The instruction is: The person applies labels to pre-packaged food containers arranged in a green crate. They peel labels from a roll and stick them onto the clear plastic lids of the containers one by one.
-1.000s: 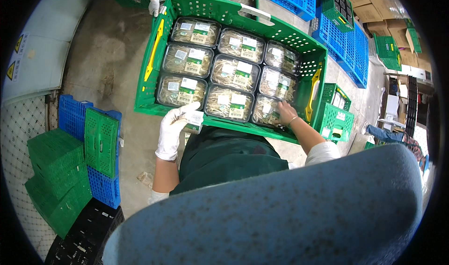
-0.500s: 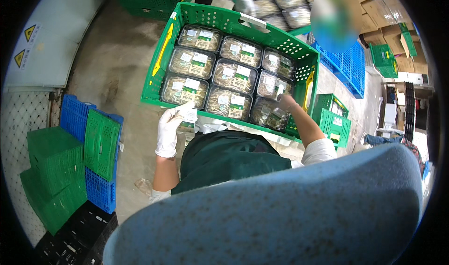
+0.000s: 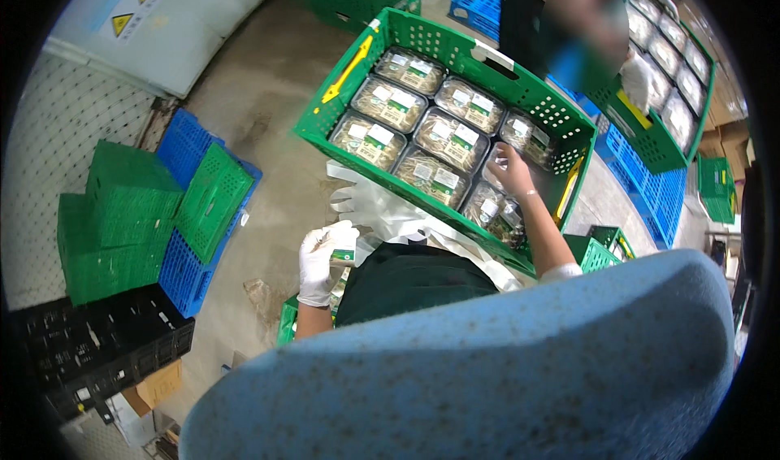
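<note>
- Clearly, the left hand (image 3: 327, 247), in a white glove, is closed on some green-and-white labels (image 3: 344, 255), pinched between thumb and fingers.
- The right hand (image 3: 510, 171), bare, reaches down inside a green crate (image 3: 445, 47), its fingers slightly curled over the middle place of the right-hand column; whether they grip a pack or only touch it, I cannot tell.
- Just nearer the wearer from that hand lies the front clear-lidded pack (image 3: 494, 216); just beyond it sits the back pack (image 3: 526, 137) of the column.
- Left of the right hand, two more columns of labelled packs (image 3: 452, 138) fill the crate.
- Beyond the left hand, white plastic sheeting (image 3: 378, 206) hangs below the crate's near side.
- Well left of the left hand stand stacked green crates (image 3: 130, 184).
- Far right of the right hand, a co-worker's gloved hand (image 3: 642, 82) is at another filled crate (image 3: 647, 147).
</note>
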A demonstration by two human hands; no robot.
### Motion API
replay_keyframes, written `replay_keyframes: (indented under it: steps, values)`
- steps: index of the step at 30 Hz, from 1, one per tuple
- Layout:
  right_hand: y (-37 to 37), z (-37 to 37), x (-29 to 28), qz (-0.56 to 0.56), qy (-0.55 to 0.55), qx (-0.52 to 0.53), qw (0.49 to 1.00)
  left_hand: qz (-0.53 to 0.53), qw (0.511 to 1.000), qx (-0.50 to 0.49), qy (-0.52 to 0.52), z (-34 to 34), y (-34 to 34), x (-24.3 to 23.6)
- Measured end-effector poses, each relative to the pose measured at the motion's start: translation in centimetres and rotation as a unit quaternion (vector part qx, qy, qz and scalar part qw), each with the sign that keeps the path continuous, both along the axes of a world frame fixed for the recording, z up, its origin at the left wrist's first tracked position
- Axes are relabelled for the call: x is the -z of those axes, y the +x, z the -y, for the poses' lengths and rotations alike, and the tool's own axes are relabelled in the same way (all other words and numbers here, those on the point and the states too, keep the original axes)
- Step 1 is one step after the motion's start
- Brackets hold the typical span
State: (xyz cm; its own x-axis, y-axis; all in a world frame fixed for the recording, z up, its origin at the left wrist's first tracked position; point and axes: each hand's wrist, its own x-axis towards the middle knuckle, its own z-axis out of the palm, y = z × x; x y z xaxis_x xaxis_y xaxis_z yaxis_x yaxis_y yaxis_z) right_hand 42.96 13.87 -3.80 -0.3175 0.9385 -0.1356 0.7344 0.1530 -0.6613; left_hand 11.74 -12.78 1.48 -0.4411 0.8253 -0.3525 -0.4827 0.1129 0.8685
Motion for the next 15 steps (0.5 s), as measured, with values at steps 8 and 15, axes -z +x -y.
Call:
replay_keyframes:
  steps: [8,15]
  values:
    - [-2.2,22.6,-24.2,-0.369,0.332,-0.296,0.816,-0.087,0.969,0.198,0.121,2.2,3.6,-3.7]
    - [1.1,34.9,-23.8,-0.362,0.318,-0.291,0.827,-0.007,0.977,0.202,0.07,12.5,11.8,-0.5]
